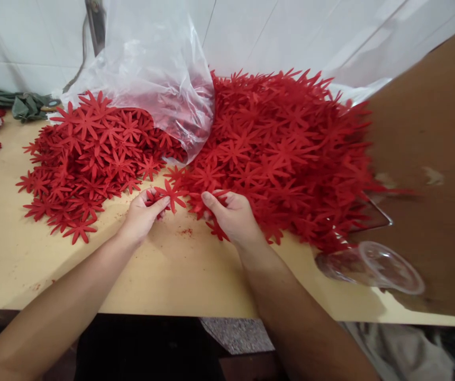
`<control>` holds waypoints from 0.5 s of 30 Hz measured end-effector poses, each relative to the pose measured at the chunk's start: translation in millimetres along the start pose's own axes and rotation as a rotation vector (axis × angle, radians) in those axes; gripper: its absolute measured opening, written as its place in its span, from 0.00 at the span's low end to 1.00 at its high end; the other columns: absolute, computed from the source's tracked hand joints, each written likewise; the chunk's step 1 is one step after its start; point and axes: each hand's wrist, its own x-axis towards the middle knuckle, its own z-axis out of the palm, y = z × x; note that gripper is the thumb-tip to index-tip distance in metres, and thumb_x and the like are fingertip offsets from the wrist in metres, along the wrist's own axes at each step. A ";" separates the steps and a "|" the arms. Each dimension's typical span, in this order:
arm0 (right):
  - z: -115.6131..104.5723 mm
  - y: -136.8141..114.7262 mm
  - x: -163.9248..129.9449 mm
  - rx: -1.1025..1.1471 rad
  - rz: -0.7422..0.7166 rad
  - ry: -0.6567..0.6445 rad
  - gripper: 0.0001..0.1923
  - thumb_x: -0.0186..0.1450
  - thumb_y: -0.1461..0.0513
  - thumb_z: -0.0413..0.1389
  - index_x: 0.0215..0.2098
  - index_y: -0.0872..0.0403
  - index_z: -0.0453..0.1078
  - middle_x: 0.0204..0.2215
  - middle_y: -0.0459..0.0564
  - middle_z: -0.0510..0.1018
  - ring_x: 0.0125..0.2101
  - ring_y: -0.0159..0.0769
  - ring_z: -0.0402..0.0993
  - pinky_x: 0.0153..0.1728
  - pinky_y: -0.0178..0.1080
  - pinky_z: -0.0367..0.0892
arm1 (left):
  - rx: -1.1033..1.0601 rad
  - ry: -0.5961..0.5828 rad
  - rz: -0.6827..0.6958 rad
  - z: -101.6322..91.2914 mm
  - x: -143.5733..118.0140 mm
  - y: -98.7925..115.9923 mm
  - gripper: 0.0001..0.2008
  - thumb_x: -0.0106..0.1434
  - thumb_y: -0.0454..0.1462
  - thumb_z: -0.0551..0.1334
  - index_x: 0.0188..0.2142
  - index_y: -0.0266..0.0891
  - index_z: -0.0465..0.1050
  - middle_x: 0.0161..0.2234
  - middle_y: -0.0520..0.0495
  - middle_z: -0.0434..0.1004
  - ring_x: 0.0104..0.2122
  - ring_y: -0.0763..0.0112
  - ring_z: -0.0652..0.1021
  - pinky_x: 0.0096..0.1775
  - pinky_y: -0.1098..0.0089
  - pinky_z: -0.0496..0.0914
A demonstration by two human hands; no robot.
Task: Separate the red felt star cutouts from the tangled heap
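Note:
My left hand (143, 216) pinches a red flower-shaped cutout (171, 194) between thumb and fingers, its narrow petals pointing to the right. More red petals show within that hand's curled fingers. My right hand (230, 214) is closed with the thumb pressed on red petals at the edge of the larger heap (283, 143); how many cutouts it grips is hidden. Left of my hands lies a smaller heap of the same cutouts (92, 153), partly under a clear plastic bag (175, 100). Both hands are just above the table (180, 280), a short gap apart.
A clear plastic cup (390, 267) lies on its side at the right, beside a brown cardboard piece (429, 159). Green cloth (31, 106) lies at the far left back. A white tiled wall (271, 37) stands behind the heaps. Small red crumbs dot the table.

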 end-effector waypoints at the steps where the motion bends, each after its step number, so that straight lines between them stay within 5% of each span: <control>1: -0.6 1.0 0.4 -0.018 0.008 0.015 0.25 0.49 0.42 0.56 0.15 0.54 0.61 0.09 0.42 0.62 0.12 0.24 0.56 0.13 0.31 0.53 | 0.005 0.002 0.001 0.0 0.0 -0.1 0.10 0.47 0.36 0.65 0.27 0.37 0.64 0.19 0.57 0.68 0.17 0.84 0.65 0.21 0.78 0.58; 8: 1.9 3.6 0.3 -0.019 -0.013 -0.038 0.26 0.52 0.43 0.54 0.13 0.54 0.60 0.11 0.41 0.60 0.13 0.23 0.52 0.15 0.31 0.50 | 0.040 -0.170 -0.063 0.0 -6.0 1.2 0.15 0.44 0.38 0.68 0.31 0.36 0.70 0.20 0.57 0.69 0.17 0.85 0.64 0.22 0.77 0.59; 12: 10.4 0.2 -2.7 0.006 -0.012 -0.191 0.24 0.50 0.43 0.56 0.16 0.55 0.65 0.12 0.42 0.63 0.15 0.24 0.56 0.19 0.32 0.57 | 0.030 -0.327 -0.118 1.1 -10.1 2.2 0.21 0.43 0.38 0.68 0.40 0.36 0.72 0.21 0.55 0.71 0.17 0.85 0.64 0.21 0.77 0.58; 15: 17.4 1.2 -4.8 0.029 -0.006 -0.336 0.26 0.52 0.42 0.53 0.15 0.55 0.66 0.12 0.44 0.67 0.16 0.27 0.62 0.22 0.34 0.63 | 0.040 -0.317 -0.122 1.5 -10.0 1.4 0.19 0.43 0.38 0.69 0.36 0.36 0.73 0.21 0.55 0.71 0.17 0.85 0.65 0.22 0.77 0.59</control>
